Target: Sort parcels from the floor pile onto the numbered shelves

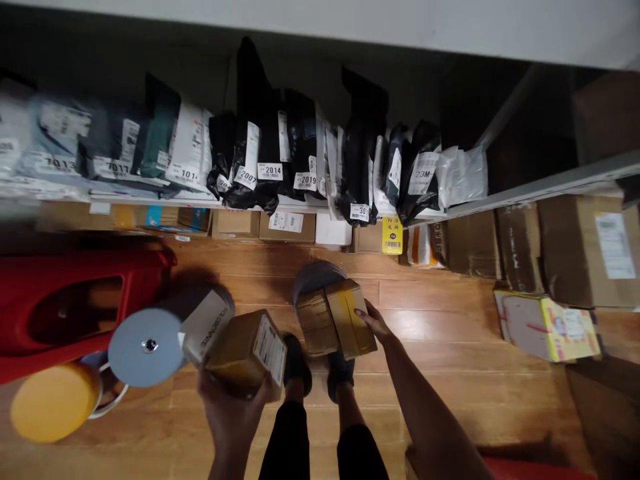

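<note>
Taped carton (247, 353) gripped in curled left hand (233, 400), long axis slanting — label side facing right, brown boxes (333, 320) held under right hand's (375, 320) spread fingers — bagged parcels (265, 160) lining shelf (540, 195).

Cropped black leggings, dark closed-toe shoes, bare forearms

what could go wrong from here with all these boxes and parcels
The left hand has a labelled carton with a white box right beside it, so the white box might slip away.

The right hand is at the edge of one of two plain cartons near the shoes; a poor grip could drop one on a foot.

The parcel marked 30 pokes past the shelf edge, so a bump may knock it down.
</note>
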Demonstrator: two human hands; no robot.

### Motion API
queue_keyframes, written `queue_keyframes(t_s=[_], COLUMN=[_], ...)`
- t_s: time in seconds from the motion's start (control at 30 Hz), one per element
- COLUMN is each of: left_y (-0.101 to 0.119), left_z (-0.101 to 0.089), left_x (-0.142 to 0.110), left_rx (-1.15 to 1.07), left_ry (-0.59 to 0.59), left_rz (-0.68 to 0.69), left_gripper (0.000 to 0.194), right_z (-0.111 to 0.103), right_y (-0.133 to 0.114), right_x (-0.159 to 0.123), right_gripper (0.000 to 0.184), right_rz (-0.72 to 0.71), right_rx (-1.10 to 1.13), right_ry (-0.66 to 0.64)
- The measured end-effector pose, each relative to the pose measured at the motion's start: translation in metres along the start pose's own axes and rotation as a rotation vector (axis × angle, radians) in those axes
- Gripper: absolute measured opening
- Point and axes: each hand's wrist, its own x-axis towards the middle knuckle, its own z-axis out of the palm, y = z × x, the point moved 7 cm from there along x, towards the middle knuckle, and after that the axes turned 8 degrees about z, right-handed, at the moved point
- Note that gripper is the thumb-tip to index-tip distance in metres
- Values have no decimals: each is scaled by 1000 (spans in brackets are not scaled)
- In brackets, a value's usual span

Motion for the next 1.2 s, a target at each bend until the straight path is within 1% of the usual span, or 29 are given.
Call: queue_keyframes(t_s=[0.03,0.07,0.1,0.13,0.2,0.23,0.27,0.3,0.33,0.37,0.4,0.43,0.47,0.5,0.57,0.63,0.7,0.73,0.77,0.83,0.87,0.9,0.93,1.0,1.03,1.07,1.1,1.17,1.2], left_y=[13,22,27,28,24,21,19,17,16,18,21,26,31,36,42,40,33,32,33,39,43,50,59,88,106,126,146,187,206], left_z=[-2,1,11,26,65,84,101,114,123,129,131,130,125,119,104,88,66,55,44,25,18,11,5,-7,-14,-21,-30,-50,-62], left_x=[-2,-4,-6,-8,-14,-17,-19,-20,-22,-24,-27,-31,-34,-36,-36,-29,-12,-1,11,30,36,39,40,37,33,29,23,11,5], left_rx=[-36,-105,-207,-334,-604,-697,-751,-774,-784,-792,-804,-813,-812,-791,-691,-527,-354,-291,-259,-296,-341,-389,-433,-500,-525,-548,-571,-613,-632], left_ry=[-40,-97,-172,-257,-419,-482,-530,-568,-607,-645,-675,-702,-720,-728,-710,-640,-483,-395,-317,-209,-185,-181,-188,-225,-253,-278,-296,-334,-354], left_rz=[-9,-44,-105,-189,-366,-427,-454,-447,-418,-379,-338,-301,-271,-246,-218,-255,-287,-273,-241,-194,-205,-235,-271,-328,-344,-350,-349,-332,-327], left_gripper=[124,121,115,107,94,92,92,93,95,97,98,97,94,87,69,51,46,49,56,75,81,84,82,75,74,76,80,88,87], right_z=[0,-3,-7,-12,-19,-17,-9,5,23,46,66,82,94,102,107,99,79,66,53,30,22,15,10,10,17,30,50,106,134], right_y=[-2,-3,-6,-9,-22,-30,-40,-49,-57,-60,-61,-62,-63,-64,-65,-64,-62,-62,-62,-61,-61,-62,-68,-93,-112,-131,-151,-192,-213], right_x=[1,1,-2,-7,-26,-39,-53,-66,-79,-91,-103,-115,-126,-136,-149,-152,-146,-139,-131,-113,-106,-100,-99,-113,-127,-143,-160,-199,-223], right_gripper=[59,59,59,60,65,69,72,75,76,75,72,69,67,65,65,63,55,53,53,62,68,73,77,79,76,72,67,60,58], right_rz=[0,-8,-27,-54,-139,-198,-248,-273,-273,-203,-92,3,79,128,163,170,143,119,96,83,94,101,89,-21,-96,-158,-198,-196,-172], right_rx=[-14,-33,-56,-82,-129,-144,-148,-143,-127,-105,-65,-11,49,115,244,340,349,310,243,54,-50,-150,-239,-339,-326,-270,-188,-20,44], right_ry=[-5,13,57,121,285,340,336,274,160,-5,-137,-216,-264,-279,-273,-222,-117,-56,5,120,172,231,310,495,553,541,449,111,-42])
